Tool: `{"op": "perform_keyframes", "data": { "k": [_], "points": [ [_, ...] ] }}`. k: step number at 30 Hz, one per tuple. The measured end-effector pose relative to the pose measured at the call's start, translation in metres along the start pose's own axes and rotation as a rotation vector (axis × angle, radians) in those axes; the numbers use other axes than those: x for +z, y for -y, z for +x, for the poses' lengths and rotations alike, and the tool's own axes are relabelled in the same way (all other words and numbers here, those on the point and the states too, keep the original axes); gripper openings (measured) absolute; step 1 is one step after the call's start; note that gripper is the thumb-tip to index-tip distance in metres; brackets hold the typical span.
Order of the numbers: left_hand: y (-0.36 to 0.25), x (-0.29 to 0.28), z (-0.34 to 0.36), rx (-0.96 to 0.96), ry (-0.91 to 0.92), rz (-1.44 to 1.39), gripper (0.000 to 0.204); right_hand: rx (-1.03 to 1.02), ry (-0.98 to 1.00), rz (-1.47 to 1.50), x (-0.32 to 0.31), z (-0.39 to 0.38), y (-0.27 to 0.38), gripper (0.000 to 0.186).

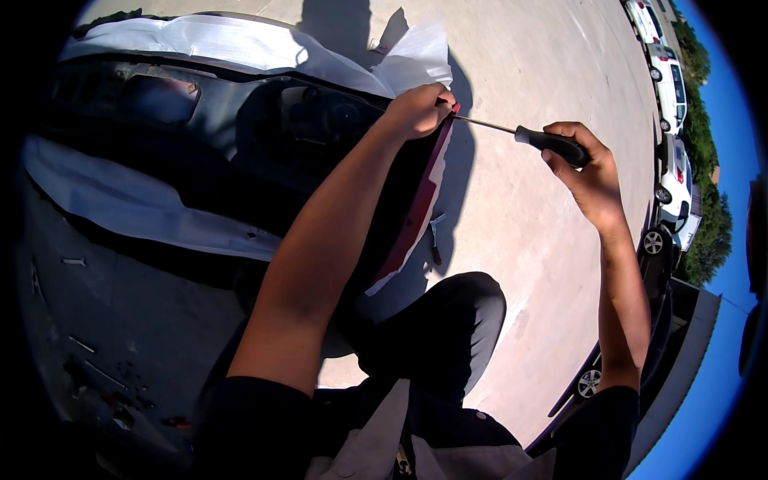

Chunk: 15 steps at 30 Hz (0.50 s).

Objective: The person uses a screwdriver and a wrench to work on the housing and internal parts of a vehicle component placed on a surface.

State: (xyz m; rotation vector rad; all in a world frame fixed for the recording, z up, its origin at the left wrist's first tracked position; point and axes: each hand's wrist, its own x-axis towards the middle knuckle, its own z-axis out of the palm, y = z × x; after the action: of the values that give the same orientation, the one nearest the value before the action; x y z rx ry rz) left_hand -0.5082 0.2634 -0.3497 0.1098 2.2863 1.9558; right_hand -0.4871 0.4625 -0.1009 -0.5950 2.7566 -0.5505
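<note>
My right hand (590,164) is wrapped around the dark handle of a screwdriver (552,142). Its thin shaft runs left, and the tip meets the red edge (422,210) of a large car body part, which looks like a bumper. At that same corner my left hand (418,112) grips the edge with curled fingers, close to the screwdriver's tip. Dark and hollow inside, the part (200,152) lies on the ground with white wrapping (232,40) along its sides. My left forearm hides some of its middle.
Beside my knee (472,312) lies a small hand tool (436,232) on the concrete. Several wrenches (106,374) and a red-handled tool (176,422) are scattered in the shade at lower left. Parked white cars (676,172) and a dark car (592,382) stand at the right.
</note>
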Motion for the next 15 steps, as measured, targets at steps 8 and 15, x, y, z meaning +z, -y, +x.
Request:
{"op": "perform_keyframes", "data": {
  "k": [8,15],
  "points": [
    [0.019,0.003,0.007,0.006,-0.015,-0.104,0.023,0.048,-0.019,0.012,0.000,0.000,-0.003,0.025],
    [0.010,0.000,0.003,0.058,0.020,-0.084,0.023,0.124,0.037,-0.068,-0.008,0.009,-0.001,0.024]
  ]
}}
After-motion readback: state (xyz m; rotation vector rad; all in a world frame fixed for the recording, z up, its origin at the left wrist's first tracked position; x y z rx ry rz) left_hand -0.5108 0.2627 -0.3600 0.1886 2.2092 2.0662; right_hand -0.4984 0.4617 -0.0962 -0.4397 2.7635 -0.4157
